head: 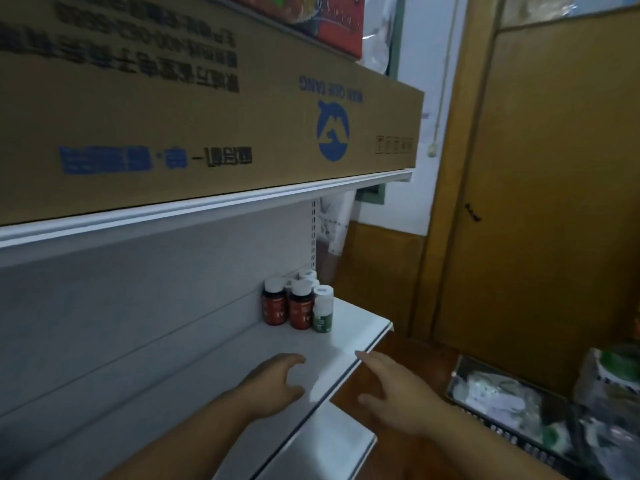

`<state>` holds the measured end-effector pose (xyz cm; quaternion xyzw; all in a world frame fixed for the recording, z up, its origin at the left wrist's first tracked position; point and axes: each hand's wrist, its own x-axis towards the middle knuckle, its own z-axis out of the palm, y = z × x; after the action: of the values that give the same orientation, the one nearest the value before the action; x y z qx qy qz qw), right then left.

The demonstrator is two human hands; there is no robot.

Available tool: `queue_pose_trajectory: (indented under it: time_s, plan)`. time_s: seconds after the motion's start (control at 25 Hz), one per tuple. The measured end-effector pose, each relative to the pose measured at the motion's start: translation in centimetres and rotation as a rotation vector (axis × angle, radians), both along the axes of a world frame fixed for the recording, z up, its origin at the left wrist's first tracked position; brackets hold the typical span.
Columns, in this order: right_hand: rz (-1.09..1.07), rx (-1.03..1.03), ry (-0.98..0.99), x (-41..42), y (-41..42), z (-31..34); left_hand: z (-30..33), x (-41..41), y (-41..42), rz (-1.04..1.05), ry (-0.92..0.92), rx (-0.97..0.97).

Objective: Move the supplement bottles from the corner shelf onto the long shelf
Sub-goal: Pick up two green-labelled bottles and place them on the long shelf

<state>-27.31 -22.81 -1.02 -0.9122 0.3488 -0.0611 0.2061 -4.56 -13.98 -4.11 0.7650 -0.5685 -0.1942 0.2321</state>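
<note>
Both hands released, empty: left hand point(277, 379), right hand point(391, 393). White-capped amber and green supplement bottles point(299, 304) stand upright ahead, beyond both hands. Left hand slightly nearer.

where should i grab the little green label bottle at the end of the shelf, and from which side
Grip the green-label bottle around its white upper body just under the cap, coming in from the open shelf-edge side on its right. It stands upright, and a brown bottle stands close against its left, so that side looks too tight for fingers. Both the left hand and right hand are empty.
</note>
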Motion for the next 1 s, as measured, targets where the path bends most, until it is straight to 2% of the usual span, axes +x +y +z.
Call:
queue_pose_trajectory:
  time_s: [0.32,0.48,0.6,0.72,0.84,1.0]
  plan:
    - [0.081,-0.040,0.039,6.1,-13.9,-2.2,-0.4,2.9,-14.3,0.148,-0.107,-0.282]
    - [0.044,-0.072,-0.054,8.7,-20.0,-1.9,-1.7,3.5,-17.9,0.103,-0.338,-0.374]
    - [0.140,-0.049,-0.070,12.1,-23.2,-2.6,-1.3,3.2,-19.0,0.129,-0.273,-0.231]
    - [0.276,-0.012,-0.056,15.6,-25.1,-3.5,-1.4,3.1,-20.0,0.194,-0.281,-0.232]
    - [0.295,0.196,-0.267,17.3,-26.1,-4.7,-1.2,2.8,-19.9,0.304,-0.330,-0.187]
    - [0.375,0.336,-0.443,18.0,-27.9,-6.3,-1.6,1.1,-19.7,0.488,-0.225,-0.195]
